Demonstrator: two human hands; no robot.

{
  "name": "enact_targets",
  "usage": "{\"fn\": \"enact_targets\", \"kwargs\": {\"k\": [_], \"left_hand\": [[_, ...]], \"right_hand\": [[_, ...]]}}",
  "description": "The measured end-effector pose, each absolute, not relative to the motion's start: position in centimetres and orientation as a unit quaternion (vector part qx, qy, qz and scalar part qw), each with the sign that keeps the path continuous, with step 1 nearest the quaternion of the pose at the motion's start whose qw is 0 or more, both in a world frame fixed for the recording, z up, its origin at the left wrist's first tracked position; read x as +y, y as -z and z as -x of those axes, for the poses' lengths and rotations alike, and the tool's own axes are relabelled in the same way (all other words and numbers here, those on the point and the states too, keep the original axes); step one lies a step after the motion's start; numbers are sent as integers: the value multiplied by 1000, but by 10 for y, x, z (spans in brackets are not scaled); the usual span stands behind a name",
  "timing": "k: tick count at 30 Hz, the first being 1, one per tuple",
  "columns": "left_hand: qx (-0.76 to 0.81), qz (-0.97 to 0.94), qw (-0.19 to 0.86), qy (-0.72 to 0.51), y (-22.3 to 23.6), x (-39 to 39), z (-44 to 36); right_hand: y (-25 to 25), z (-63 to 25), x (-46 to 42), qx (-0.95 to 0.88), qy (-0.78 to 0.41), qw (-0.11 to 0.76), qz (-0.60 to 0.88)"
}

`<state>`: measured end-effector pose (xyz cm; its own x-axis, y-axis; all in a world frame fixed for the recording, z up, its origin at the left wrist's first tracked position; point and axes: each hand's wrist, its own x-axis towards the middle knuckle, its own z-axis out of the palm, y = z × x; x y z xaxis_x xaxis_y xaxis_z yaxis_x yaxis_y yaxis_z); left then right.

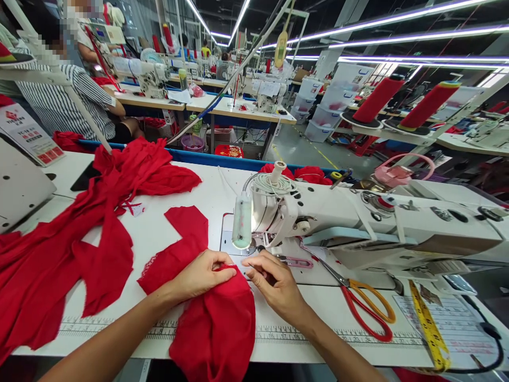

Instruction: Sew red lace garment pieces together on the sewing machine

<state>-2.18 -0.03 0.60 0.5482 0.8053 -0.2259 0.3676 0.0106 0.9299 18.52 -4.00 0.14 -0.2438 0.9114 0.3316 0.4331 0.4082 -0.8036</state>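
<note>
While the white table (286, 349) carries most of the near gear, the sewing machine (318, 204) takes its R side. Clear boxes (333, 100) stand stacked across the aisle, w/ reddish stuff dimly visible thru some walls. Red heap (119, 180) covers the table's L end. Purple basket (193, 143) sits under the far bench (207, 103), pink basket (392, 176) beyond the machine; contents of both unclear. Red piece (222, 323) hangs over the front edge, its top near the needle end. L hand (204, 273) pinches that top; R hand (278, 284) is just beside it, fingertips bunched, can't tell if on a thread. Step in hand: prob. sorting the cloth's edge; next move calls for keeping it flat, w/ a light grip.
</note>
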Motion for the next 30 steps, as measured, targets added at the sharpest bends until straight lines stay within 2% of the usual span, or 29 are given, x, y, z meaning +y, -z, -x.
{"fn": "enact_targets", "kwargs": {"k": [11, 16, 18, 20, 24, 26, 30], "left_hand": [[471, -745, 418, -221, -1, -6, 18], [420, -785, 396, -226, 0, -12, 18], [383, -822, 353, -230, 4, -14, 19], [367, -864, 254, -234, 10, -16, 19], [371, -892, 69, -250, 22, -23, 11], [370, -889, 51, -264, 25, -25, 8], [427, -841, 100, -317, 24, -17, 13]], "right_hand": [[0, -187, -51, -722, -324, 450, 415], [2, -182, -53, -666, -451, 430, 410], [2, -178, -52, -661, -484, 408, 403], [2, -174, -53, -700, -433, 401, 403], [5, -166, -57, -804, -210, 391, 396], [7, -162, -61, -821, -143, 385, 397], [7, -161, -73, -815, -98, 392, 416]]}}
